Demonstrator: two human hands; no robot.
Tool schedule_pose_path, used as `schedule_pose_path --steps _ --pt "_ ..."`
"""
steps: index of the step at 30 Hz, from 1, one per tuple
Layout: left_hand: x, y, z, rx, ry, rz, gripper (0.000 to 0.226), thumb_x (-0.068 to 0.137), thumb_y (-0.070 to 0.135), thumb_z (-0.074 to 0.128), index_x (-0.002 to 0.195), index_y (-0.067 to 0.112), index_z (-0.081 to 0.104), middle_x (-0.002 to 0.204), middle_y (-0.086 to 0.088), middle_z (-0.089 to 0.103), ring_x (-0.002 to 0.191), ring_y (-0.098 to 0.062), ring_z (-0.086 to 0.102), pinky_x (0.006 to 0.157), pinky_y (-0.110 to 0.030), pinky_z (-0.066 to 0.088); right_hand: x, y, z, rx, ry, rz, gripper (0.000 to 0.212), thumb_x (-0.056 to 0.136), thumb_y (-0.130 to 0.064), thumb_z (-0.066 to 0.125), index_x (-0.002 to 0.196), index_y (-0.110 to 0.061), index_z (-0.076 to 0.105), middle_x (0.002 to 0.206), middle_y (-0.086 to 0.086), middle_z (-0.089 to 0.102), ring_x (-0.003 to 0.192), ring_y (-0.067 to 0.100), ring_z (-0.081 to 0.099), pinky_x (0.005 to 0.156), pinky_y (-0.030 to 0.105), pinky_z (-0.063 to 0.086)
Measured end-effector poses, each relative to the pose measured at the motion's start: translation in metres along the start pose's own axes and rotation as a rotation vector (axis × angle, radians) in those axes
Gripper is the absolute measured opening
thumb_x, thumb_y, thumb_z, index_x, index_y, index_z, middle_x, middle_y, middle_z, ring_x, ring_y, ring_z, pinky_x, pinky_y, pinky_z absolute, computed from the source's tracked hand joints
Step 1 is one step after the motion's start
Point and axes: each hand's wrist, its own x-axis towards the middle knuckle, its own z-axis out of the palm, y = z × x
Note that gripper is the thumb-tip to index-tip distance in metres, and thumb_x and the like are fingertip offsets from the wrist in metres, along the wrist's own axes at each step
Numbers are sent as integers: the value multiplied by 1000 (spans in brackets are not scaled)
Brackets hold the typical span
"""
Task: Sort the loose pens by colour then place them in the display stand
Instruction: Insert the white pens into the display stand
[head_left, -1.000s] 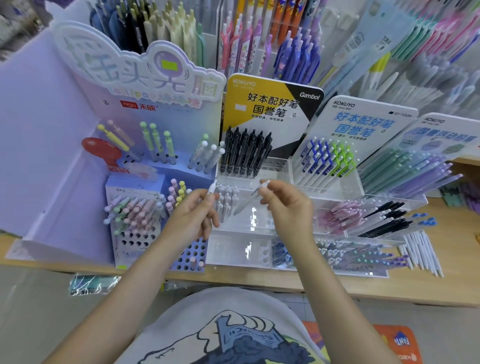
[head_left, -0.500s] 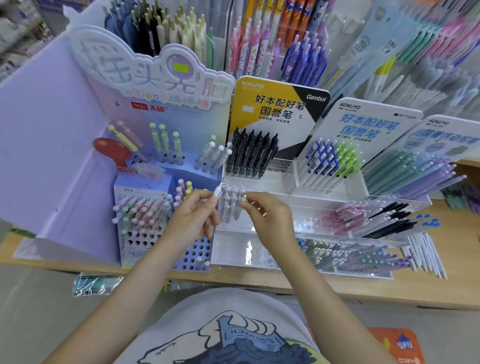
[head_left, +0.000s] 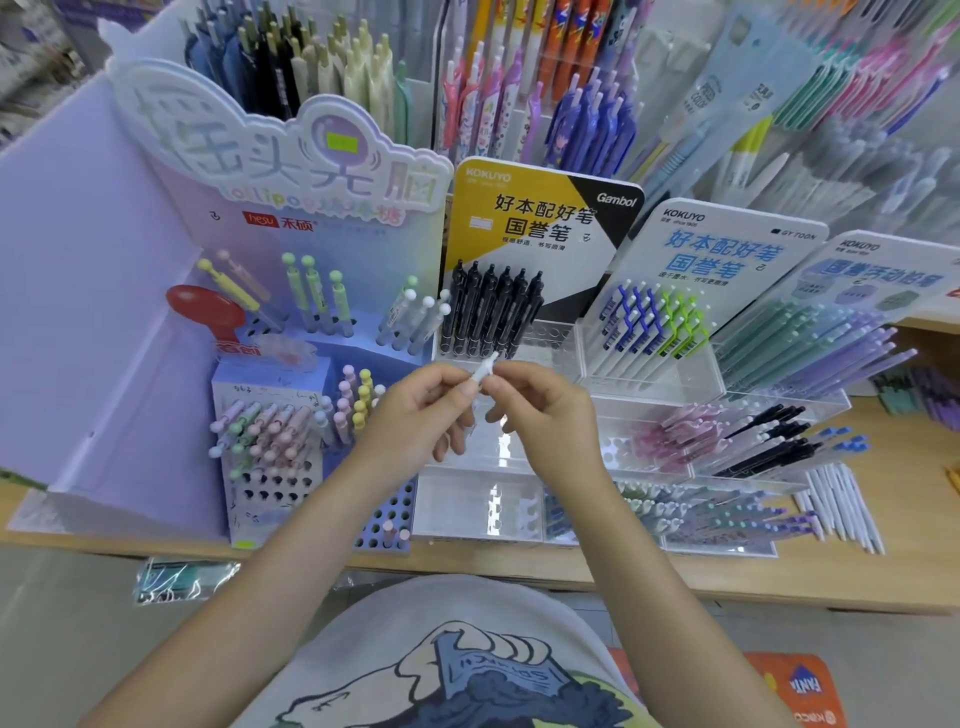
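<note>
Fingertips of both hands meet on one white pen (head_left: 483, 370), held up in front of the clear acrylic stand (head_left: 524, 473). From the left hand (head_left: 422, 410) thumb and forefinger pinch the pen's lower part, while the right hand (head_left: 545, 415) pinches it just beside them, nearer the pale tip that pokes up between the two. How much of the barrel runs down behind the left fingers cannot be told; only the top end shows clearly.

Just behind the pen stands the row of black pens (head_left: 491, 312) under the yellow and black card, and to the left the lilac lollipop-pen display (head_left: 270, 457) with its pastel round-topped pens. More white pens (head_left: 841, 506) lie loose on the wooden counter (head_left: 883, 577) at the far right, beside the stand.

By my judgement this is the sorting step for a single pen: it is being checked or passed between hands before going into a slot. The next move would call for one hand to let go, and the other to carry the pen to a compartment of matching colour and slide it in without knocking its neighbours
</note>
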Motion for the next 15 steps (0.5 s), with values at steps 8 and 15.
schedule_pose_path --steps 8,15 --pt "9 1 -4 578 89 348 29 93 34 68 118 19 66 115 12 62 107 -2 55 94 -13 43 11 -8 -31 155 135 -38 9 91 -9 69 98 -9 73 77 1 72 67 14 67 62 26 54" --pt "20 -37 -23 1237 -125 281 95 82 80 28 158 23 23 167 4 9 154 -17 4 120 -34 -1 26 29 -36 -193 174 -188 18 91 -14 70 97 -30 69 81 -6 71 71 15 69 70 41 59"
